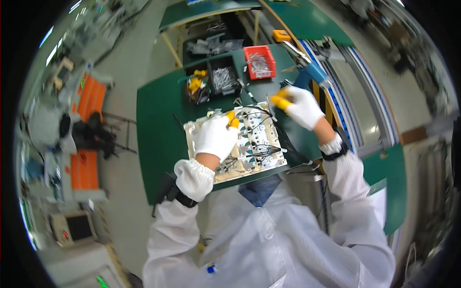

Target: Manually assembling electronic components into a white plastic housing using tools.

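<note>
Both hands wear white gloves with yellow fingertips. A flat, pale metal chassis (261,137) with round cut-outs, bundled black cables and small fittings lies before me on the green table. My left hand (216,138) is over its left half, the fingertips drawn together near the chassis middle; whatever they hold is hidden. Raised beyond the chassis's right edge, my right hand (302,109) has thumb and fingers pinched together. I cannot make out anything between them. Just past that hand is a blue and silver tool (314,72), apart from the fingers.
Along the table's (158,115) far side stand a red bin (272,67) of small metal parts, a black bin (235,86) of silver screws or similar pieces, and a dark bin (203,100) with yellow pieces. Black cables trail off the chassis's right side. A rail conveyor (367,86) runs along the right.
</note>
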The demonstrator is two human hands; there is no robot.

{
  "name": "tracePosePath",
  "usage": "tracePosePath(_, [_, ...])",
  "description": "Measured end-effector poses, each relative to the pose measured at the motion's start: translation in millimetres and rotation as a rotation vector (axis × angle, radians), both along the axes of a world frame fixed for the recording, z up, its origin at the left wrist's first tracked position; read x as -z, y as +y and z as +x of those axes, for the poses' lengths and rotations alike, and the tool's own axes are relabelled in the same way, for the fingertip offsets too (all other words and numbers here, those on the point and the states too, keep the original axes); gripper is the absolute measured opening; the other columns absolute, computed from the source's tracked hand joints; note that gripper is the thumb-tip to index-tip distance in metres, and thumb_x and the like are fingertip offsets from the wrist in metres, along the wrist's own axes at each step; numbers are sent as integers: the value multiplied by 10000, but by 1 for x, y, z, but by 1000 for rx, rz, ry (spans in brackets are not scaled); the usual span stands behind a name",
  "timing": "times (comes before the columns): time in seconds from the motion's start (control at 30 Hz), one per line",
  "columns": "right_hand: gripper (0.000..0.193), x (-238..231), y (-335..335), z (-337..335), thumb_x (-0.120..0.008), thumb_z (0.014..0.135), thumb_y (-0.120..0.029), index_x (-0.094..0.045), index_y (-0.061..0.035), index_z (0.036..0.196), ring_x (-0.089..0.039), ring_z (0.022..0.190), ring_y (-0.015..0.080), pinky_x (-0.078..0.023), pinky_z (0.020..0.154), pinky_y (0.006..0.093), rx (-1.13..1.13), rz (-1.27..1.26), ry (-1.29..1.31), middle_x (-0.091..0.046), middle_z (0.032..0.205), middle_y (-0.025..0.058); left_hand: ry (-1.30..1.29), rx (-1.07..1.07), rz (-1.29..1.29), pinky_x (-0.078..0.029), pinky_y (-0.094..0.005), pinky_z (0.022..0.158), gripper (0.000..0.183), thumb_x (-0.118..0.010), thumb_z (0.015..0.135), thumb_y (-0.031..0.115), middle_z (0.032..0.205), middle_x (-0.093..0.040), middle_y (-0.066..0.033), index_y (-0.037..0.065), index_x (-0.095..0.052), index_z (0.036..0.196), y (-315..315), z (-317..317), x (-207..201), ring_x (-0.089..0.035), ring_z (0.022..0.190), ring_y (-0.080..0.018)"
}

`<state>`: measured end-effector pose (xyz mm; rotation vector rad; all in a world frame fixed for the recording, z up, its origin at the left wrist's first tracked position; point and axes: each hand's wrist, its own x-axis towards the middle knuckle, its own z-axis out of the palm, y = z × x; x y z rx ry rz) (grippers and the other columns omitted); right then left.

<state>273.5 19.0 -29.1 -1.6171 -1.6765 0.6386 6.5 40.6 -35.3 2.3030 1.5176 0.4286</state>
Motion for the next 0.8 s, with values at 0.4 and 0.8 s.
tracePosePath(0.4, [381,56,90,91,-559,1043,-314,-602,-11,1269,-658,1101,235,-513,969,431,-154,215,340,-685,1184,143,-216,43,-28,-551,-478,803,275,-616,845,279,978,-700,-186,34,-700,935,-11,-16,13,-691,896,-369])
tracePosePath(0.8, [271,-149,40,-85,-648,897,-310,-707,-121,1081,-669,858,338,-562,788,378,-546,-593,-870,-725,976,145,-199,16,-131,-566,-448,817,250,-683,828,277,997,-709,-138,59,-721,946,-5,-16,7,-709,929,-324])
